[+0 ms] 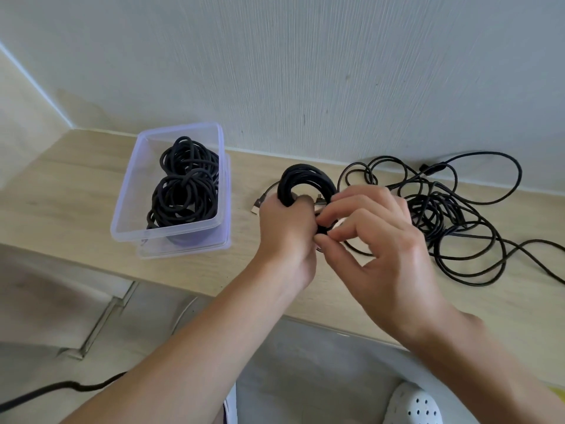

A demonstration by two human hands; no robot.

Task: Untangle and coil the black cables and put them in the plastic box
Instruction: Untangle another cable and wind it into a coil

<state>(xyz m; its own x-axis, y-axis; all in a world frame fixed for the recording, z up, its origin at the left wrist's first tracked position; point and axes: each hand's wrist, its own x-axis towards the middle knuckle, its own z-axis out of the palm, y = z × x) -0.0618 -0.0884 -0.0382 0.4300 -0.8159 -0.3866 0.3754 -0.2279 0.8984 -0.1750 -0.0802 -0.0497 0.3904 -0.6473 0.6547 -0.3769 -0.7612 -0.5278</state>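
Observation:
My left hand (286,231) grips a coiled black cable (301,179), held upright over the wooden shelf (70,191). My right hand (385,240) pinches that cable's loose end at the lower right of the coil. A USB plug (256,205) of the coil sticks out to the left of my left hand. A clear plastic box (166,231) stands to the left and holds two coiled black cables (185,185). A loose tangle of black cables (443,209) lies on the shelf to the right of my hands.
The shelf runs along a white wall (305,71). The box sits on its own lid (183,250). Another black cord (61,387) lies on the tiled floor at the lower left. A white perforated shoe (412,405) shows at the bottom right.

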